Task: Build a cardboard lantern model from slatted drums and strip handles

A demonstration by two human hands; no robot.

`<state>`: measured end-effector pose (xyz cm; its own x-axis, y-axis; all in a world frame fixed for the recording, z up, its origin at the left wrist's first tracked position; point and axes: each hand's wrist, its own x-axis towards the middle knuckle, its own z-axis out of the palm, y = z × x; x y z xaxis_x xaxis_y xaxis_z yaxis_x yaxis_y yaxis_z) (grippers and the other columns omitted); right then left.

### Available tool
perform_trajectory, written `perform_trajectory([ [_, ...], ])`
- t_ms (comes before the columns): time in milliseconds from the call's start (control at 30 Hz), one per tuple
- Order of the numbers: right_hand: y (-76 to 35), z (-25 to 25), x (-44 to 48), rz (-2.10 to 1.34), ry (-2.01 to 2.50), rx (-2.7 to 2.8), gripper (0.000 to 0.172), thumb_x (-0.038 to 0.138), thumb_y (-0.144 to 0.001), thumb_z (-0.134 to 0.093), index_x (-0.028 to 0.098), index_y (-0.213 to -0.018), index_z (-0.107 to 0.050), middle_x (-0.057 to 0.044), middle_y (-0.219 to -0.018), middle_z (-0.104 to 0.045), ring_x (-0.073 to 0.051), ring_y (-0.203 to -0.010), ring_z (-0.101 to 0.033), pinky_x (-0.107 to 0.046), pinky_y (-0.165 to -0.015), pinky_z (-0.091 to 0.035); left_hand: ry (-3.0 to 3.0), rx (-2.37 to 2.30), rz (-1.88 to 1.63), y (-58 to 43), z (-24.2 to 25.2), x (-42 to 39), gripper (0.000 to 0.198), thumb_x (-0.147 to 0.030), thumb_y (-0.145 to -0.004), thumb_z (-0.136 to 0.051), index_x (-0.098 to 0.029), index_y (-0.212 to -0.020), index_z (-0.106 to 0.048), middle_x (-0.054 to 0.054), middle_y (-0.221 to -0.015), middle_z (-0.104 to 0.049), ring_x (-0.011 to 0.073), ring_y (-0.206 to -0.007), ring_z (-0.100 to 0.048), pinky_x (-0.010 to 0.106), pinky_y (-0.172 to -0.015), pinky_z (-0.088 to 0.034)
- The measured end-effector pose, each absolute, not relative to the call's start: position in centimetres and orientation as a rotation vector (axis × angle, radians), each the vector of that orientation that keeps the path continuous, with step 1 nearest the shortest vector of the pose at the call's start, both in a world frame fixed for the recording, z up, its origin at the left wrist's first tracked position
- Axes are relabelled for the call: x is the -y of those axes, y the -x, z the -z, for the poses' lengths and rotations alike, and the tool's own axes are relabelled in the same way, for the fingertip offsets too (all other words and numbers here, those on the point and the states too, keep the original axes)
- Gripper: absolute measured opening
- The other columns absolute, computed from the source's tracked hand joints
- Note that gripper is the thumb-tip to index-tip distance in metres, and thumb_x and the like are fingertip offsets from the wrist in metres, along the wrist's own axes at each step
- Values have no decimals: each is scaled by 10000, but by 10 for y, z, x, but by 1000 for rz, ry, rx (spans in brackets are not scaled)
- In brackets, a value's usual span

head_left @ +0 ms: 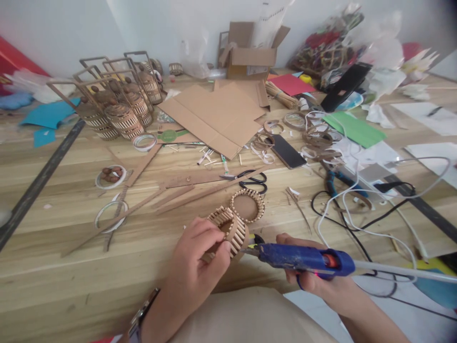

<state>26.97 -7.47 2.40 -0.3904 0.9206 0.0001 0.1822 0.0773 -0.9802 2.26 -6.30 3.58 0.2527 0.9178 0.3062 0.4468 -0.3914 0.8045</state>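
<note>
"Where did you have the piece?"

"Just off the middle of the pale wooden bench (53, 286), toward six o'clock. My left grip (196, 257) had the round, brown-banded holder of pale wooden sticks (238, 237) pinched by its wall, between thumb and fingers."

"And the other hand?"

"My right grip (323, 287) was wrapped around the blue plastic glue gun (294, 258). Whether the trigger was squeezed, I couldn't tell. The nozzle sat at the holder's four o'clock, touching the wall or just short of it; I couldn't say which."

"What did that step call for, would you say?"

"A firm pinch that didn't crush the sticks, fingertips clear of what was likely a hot tip, and a thin, even bead. I judged it better to turn the holder than to swing the gun."

"How did the holder look?"

"Tipped, its open end toward ten o'clock and partly hidden by my hand. The sticks ran side by side with narrow dark gaps, their ends making a bumpy rim past the band. At its one o'clock, very near, an upright round cup of pale sticks with a brown floor (263, 206) sat on the bench."
</note>
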Motion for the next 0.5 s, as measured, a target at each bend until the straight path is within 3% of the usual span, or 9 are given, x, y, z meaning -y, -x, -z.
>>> perform_trajectory([
  [200, -268, -25, 75, -1372, 1095, 1668, 516, 712, -818, -569, 232, -634, -618, -11, -581, -563, -156, -542, -518, -276, -543, -461, -1946, -1282, -1132, -21, -34, 61, 201, -126, -867, -521, -196, -690, -585, 11, -704, -599, 169, -764, -523, 293, -694, -455],
  [500, -269, -19, 75, -1405, 1131, 1633, 527, 734, -794, -575, 231, -641, -609, -9, -576, -566, -154, -523, -515, -276, -520, -462, -2123, -1318, -1060, -11, -30, 59, 207, -149, -912, -512, -197, -751, -633, 36, -769, -655, 209, -872, -528, 357, -780, -473],
])
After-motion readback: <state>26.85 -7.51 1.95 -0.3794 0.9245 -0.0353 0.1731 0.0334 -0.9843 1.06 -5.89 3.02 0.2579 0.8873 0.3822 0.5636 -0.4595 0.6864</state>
